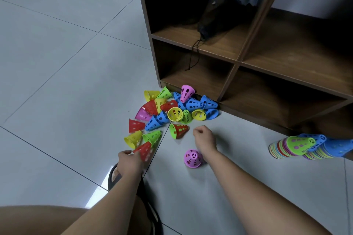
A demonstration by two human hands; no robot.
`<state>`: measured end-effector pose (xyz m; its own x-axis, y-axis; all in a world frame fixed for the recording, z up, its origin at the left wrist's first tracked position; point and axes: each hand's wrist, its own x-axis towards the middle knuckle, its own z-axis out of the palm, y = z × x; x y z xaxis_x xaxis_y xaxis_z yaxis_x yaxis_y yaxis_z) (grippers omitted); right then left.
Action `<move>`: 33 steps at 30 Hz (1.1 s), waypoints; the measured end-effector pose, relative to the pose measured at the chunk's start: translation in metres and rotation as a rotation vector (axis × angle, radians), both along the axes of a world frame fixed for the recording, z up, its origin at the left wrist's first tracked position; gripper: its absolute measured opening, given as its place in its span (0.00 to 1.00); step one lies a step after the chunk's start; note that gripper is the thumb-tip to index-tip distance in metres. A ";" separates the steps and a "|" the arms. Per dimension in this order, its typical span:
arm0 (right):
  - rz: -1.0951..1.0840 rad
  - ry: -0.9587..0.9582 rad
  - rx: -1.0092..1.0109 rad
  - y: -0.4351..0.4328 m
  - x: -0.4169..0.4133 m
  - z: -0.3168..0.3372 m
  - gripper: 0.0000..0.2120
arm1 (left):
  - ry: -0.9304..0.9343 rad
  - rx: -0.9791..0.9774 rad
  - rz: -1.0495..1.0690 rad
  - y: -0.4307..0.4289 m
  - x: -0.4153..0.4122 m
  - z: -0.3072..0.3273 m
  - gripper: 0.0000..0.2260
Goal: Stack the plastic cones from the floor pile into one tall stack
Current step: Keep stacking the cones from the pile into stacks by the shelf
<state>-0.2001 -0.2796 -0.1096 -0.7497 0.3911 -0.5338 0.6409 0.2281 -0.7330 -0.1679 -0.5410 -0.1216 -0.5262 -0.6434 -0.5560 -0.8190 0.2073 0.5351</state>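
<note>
Head view: the left hand (129,160) grips a red cone (144,151) at the near edge of the pile (172,108), probably lifting it clear for stacking. The right hand (204,137) is curled and holds nothing, just beside a red-in-green pair (179,129). 1 purple cone (193,158) stands right of the grip, with the finished stacks (292,147) well beyond it.

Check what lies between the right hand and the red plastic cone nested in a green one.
Head view: only bare grey floor tile separates the right hand from that red plastic cone nested in green.
</note>
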 end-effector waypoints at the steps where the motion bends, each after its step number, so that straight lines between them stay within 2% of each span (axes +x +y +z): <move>1: 0.150 -0.030 0.060 -0.001 -0.003 -0.001 0.08 | 0.004 0.005 0.003 0.001 0.000 0.002 0.11; 5: 0.562 -0.115 0.183 -0.013 -0.016 -0.007 0.17 | 0.038 0.023 -0.017 0.004 0.000 -0.006 0.09; 11: 0.834 -0.149 0.351 -0.027 -0.034 -0.015 0.25 | 0.062 0.002 -0.055 0.008 -0.002 -0.013 0.07; 16: 0.905 -0.137 0.439 -0.031 -0.046 -0.024 0.27 | 0.089 0.018 -0.094 0.011 -0.005 -0.010 0.08; 22: 0.954 -0.079 0.665 -0.018 -0.047 -0.024 0.21 | 0.096 0.082 -0.107 0.013 -0.009 -0.016 0.08; 28: 1.003 -0.045 0.829 -0.003 -0.041 -0.028 0.21 | 0.144 0.157 -0.143 0.018 -0.003 -0.017 0.08; 33: 0.926 0.012 0.864 0.001 -0.037 -0.023 0.19 | 0.152 0.309 -0.147 0.021 -0.005 -0.018 0.06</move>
